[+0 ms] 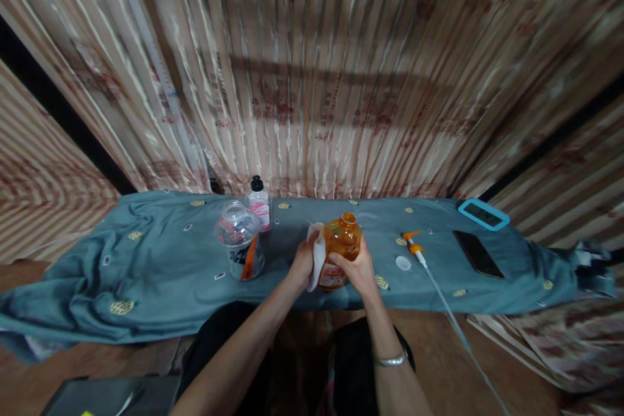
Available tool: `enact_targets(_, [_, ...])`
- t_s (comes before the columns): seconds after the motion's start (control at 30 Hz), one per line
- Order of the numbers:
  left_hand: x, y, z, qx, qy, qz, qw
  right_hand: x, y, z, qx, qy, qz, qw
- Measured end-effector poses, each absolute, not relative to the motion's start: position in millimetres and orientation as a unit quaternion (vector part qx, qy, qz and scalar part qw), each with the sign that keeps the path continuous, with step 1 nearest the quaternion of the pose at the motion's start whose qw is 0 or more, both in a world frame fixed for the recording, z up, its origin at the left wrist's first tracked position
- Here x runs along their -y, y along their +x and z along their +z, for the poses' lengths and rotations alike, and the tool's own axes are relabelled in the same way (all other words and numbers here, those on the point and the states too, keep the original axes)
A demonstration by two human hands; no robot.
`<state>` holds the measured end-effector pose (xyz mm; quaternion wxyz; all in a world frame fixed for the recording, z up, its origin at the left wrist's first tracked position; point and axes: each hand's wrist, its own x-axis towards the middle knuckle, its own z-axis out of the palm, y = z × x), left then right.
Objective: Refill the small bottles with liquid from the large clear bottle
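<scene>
From the left of centre I see a rounded clear plastic jar (238, 239) on the wrinkled teal cloth (146, 260), then my left hand (303, 261) pressing a white cloth (318, 261) against the glossy orange bottle (341, 247) at centre frame, my right hand (358, 268) clasping its lower side.

Two bare forearms, no sleeves anywhere down to the lower picture edge. Left hand (303, 261) and right hand (358, 266) ungloved, no rings discernible. On the right wrist a thin silver bangle (390, 360), plain and smooth, at roughly five o'clock from picture centre. No watch or band on the left wrist. Dark, near-black clothing (229, 338) over lap and knees at six o'clock, with a small pinkish patch between the legs, too blurred to identify.
</scene>
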<state>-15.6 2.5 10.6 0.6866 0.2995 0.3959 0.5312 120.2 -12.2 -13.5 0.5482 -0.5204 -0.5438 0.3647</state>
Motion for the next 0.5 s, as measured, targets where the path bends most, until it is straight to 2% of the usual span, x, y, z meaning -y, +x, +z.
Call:
enact_targets(0.27, [10, -25, -5, -0.426, 0.334, 0.512, 0.667, 48, 115, -32, 0.544, -0.623, 0.339, 0.449])
enact_targets(0.5, [2, -36, -8, -0.478, 0.304, 0.536, 0.627, 44, 111, -34, 0.536, -0.668, 0.298, 0.423])
